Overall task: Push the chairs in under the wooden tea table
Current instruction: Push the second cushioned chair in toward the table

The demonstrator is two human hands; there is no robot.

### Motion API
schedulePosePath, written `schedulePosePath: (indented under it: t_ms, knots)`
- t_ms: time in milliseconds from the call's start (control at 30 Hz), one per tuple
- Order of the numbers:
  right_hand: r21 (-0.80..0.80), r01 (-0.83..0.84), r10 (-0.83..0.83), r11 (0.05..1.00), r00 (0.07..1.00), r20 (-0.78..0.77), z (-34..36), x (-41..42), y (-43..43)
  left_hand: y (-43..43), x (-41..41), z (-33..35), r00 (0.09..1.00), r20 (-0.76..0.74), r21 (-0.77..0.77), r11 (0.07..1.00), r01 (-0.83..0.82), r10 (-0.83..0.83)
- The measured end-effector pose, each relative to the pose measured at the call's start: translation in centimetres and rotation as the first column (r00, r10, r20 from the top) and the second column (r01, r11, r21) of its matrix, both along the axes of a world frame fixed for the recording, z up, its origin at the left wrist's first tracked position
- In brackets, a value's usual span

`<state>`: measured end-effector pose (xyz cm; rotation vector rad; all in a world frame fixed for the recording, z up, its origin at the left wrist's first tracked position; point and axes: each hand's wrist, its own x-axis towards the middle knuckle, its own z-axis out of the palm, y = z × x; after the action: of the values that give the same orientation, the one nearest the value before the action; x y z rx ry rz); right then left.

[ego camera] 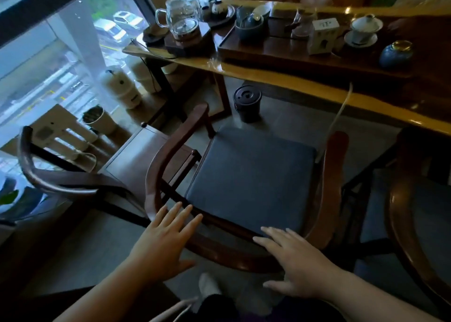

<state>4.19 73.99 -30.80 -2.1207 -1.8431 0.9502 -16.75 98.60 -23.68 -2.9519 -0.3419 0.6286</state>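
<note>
Both hands, left hand (163, 238) and right hand (296, 260), lie open and flat at the chair (251, 180) back rail, gripping nothing. Beyond the chair, straight ahead, stands the table (305, 85); the seat is not yet under it.

A tea room: a wooden table (280, 77) at 1 o'clock holds a glass kettle (181, 16), tea tray (268, 46) and cups; chairs (244, 187) beside it.

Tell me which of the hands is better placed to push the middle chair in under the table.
Left, narrowly. The left hand already lies flat across the chair back rail, while the right hand is spread by the rail, contact unclear. Using both would likely push straighter toward the table.
</note>
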Motion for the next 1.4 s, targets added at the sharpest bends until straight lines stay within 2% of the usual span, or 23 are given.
schedulePosePath:
  t_ms: [133, 300, 433, 567, 833, 1133, 1300, 1400]
  knots:
    - [-0.11, 0.027, -0.039, 0.994, 0.994, -0.105, -0.1, -1.9, 2.9, 4.6, -0.7, -2.2, 0.997, -0.017, -0.089, 0.993, 0.078, -0.08]
    - [-0.148, 0.269, -0.295, 0.952, 0.935, -0.199, -0.6, -5.3, 5.8, 10.3, -1.0, -4.9, 0.965, 0.011, -0.221, 0.94, 0.259, -0.263]
    - [-0.154, 0.424, -0.443, 0.892, 0.89, -0.112, -0.5, -8.1, 7.5, 12.8, -0.9, -6.8, 0.932, 0.076, -0.337, 0.87, 0.359, -0.355]
    - [-0.182, 0.502, -0.507, 0.846, 0.862, 0.018, -0.4, -8.9, 7.0, 12.9, -0.2, -7.3, 0.929, 0.143, -0.464, 0.806, 0.367, -0.341]
    - [-0.197, 0.501, -0.489, 0.843, 0.865, 0.109, -0.1, -8.4, 6.2, 13.8, 0.4, -7.2, 0.849, 0.322, -0.422, 0.739, 0.526, -0.42]
    - [-0.155, 0.519, -0.504, 0.841, 0.854, 0.128, -0.3, -10.8, 7.1, 15.7, 0.3, -6.5, 0.815, 0.357, -0.467, 0.669, 0.579, -0.456]
    - [-0.117, 0.566, -0.551, 0.816, 0.823, 0.135, -1.1, -13.1, 8.0, 17.6, 1.0, -6.1, 0.761, 0.363, -0.425, 0.632, 0.648, -0.537]
    - [-0.113, 0.579, -0.565, 0.807, 0.814, 0.136, -1.0, -12.9, 7.7, 17.3, 1.8, -6.2, 0.771, 0.357, -0.44, 0.633, 0.637, -0.527]
